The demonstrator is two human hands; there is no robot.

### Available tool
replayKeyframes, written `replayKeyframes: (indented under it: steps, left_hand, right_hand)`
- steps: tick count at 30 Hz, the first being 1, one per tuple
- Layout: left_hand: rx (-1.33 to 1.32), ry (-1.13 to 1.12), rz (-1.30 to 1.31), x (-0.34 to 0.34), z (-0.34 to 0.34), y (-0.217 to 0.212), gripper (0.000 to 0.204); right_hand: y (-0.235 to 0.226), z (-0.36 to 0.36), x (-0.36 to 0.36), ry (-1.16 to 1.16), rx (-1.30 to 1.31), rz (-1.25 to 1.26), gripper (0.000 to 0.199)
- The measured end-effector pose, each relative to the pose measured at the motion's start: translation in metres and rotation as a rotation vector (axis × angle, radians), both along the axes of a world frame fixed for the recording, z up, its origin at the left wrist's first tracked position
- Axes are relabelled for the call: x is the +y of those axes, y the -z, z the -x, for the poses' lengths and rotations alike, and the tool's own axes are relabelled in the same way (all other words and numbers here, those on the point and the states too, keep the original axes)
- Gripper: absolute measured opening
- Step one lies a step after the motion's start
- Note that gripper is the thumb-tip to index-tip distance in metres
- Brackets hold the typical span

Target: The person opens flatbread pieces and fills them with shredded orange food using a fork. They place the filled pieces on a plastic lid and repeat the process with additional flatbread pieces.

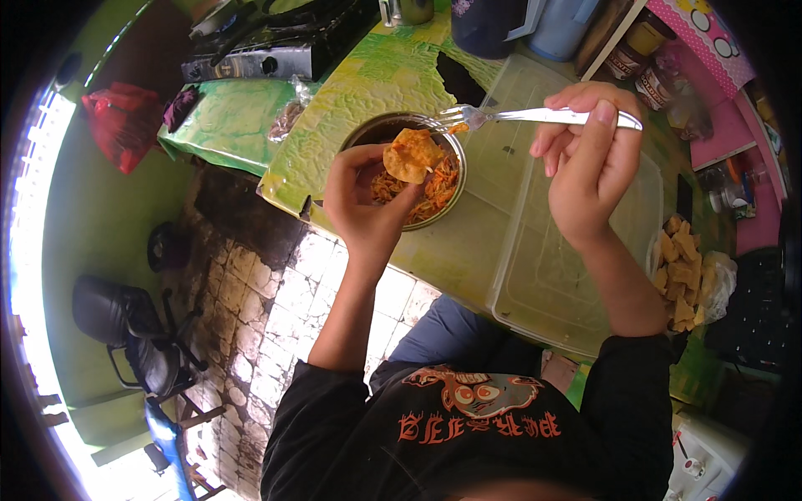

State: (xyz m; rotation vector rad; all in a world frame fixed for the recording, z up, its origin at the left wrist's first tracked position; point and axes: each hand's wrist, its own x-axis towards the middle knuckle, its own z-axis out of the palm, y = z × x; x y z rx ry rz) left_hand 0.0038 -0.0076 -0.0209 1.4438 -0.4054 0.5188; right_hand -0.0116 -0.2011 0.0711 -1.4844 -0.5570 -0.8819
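Observation:
Between the thumb and fingers of my left hand (359,196) is a golden-brown fried piece (412,157), perhaps fried tofu, with a rough surface. It is held over a round metal bowl (464,171) of shredded orange and pale filling (440,190). My right hand (591,154) grips the handle of a silver fork (526,115), its tines pointing left above the bowl's far right rim. A bit of orange filling clings near the tines. Whether the fork touches the fried piece is hard to tell.
A clear plastic container or lid (551,259) lies right of the bowl. Beyond it, more tan fried pieces (681,275) sit in a plastic bag. A stove (267,54) stands far left, dark and blue pitchers (484,29) at the back. Pink shelving (723,167) borders the right.

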Motion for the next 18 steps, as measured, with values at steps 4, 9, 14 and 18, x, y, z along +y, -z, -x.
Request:
replayKeyframes:
  steps: [4, 9, 14, 18]
  left_hand:
    - [0.018, -0.037, -0.057, -0.003, -0.001, -0.001, 0.042]
    - [0.027, -0.036, -0.070, -0.003, 0.000, -0.003, 0.041]
    - [0.077, -0.045, -0.065, -0.005, 0.001, -0.005, 0.041]
    - [0.089, -0.034, -0.057, -0.004, 0.002, -0.006, 0.041]
  right_hand:
    - [0.000, 0.003, 0.002, 0.007, -0.129, 0.150, 0.019]
    - [-0.002, 0.008, 0.004, 0.002, -0.226, 0.227, 0.018]
    - [-0.005, 0.015, 0.003, 0.053, -0.228, 0.333, 0.020]
    - [-0.005, 0.019, 0.003, 0.019, -0.235, 0.339, 0.017]
